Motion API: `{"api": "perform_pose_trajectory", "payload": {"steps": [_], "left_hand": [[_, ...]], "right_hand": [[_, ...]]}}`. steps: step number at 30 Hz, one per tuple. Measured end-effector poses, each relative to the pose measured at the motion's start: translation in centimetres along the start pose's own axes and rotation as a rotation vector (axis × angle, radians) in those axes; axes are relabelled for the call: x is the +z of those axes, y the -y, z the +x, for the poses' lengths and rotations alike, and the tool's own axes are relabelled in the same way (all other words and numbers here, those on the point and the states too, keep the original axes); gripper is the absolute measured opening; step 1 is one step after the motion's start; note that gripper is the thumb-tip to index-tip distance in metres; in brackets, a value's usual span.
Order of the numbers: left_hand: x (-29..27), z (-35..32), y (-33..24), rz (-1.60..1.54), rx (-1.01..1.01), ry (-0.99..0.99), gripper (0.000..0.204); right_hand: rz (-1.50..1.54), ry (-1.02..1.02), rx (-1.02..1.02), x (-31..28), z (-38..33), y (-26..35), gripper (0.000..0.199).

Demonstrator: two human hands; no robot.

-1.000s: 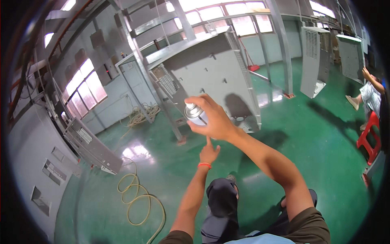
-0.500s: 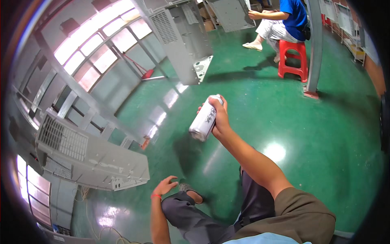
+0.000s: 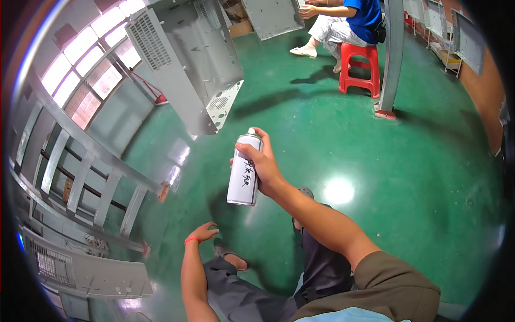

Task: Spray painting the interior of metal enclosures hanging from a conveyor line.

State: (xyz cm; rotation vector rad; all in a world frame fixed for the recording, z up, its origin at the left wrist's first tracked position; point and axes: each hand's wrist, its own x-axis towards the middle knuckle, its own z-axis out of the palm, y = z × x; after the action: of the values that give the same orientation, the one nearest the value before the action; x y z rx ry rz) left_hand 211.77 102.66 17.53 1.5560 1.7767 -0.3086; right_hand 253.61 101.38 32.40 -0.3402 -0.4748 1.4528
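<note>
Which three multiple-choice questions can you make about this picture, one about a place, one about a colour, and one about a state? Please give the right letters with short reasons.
1. Where is the red plastic stool?
A. Under a seated person at the top of the view
B. Beside the person's left hand
C. On top of the grey metal panel

2. What colour is the floor?
A. Grey
B. Green
C. Brown

3. What is the state of the right hand?
A. Open and empty
B. Flat on the floor
C. Closed around a white spray can

Answers:
1. A, a person in a blue shirt sits on it.
2. B, the glossy floor is green all over.
3. C, the fingers wrap the spray can, which stands upright, while the left hand is open and empty.
</note>
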Motion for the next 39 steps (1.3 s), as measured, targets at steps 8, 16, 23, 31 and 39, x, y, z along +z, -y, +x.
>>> {"api": "perform_pose_trajectory", "payload": {"steps": [8, 16, 23, 31, 39], "left_hand": [[1.1, 1.6, -2.8, -0.067, 0.087, -0.008, 0.05], [0.5, 1.6, -3.1, -0.051, 0.025, 0.007, 0.052], [0.5, 0.6, -3.9, -0.062, -0.003, 0.006, 0.051], [0.8, 0.4, -3.7, -0.081, 0.005, 0.009, 0.047], [0.9, 0.8, -3.0, -0.111, 0.008, 0.016, 0.052]], "right_hand": [[-0.011, 0.085, 0.026, 0.6, 0.2, 1.4, 0.078], [-0.031, 0.098, 0.024, 0.5, 0.8, 1.6, 0.077], [-0.05, 0.09, 0.026, 0.4, 1.0, 1.7, 0.077], [-0.081, 0.11, 0.049, 0.5, 0.9, 1.7, 0.079], [-0.123, 0.103, 0.064, 0.6, 0.5, 1.2, 0.078]]}}
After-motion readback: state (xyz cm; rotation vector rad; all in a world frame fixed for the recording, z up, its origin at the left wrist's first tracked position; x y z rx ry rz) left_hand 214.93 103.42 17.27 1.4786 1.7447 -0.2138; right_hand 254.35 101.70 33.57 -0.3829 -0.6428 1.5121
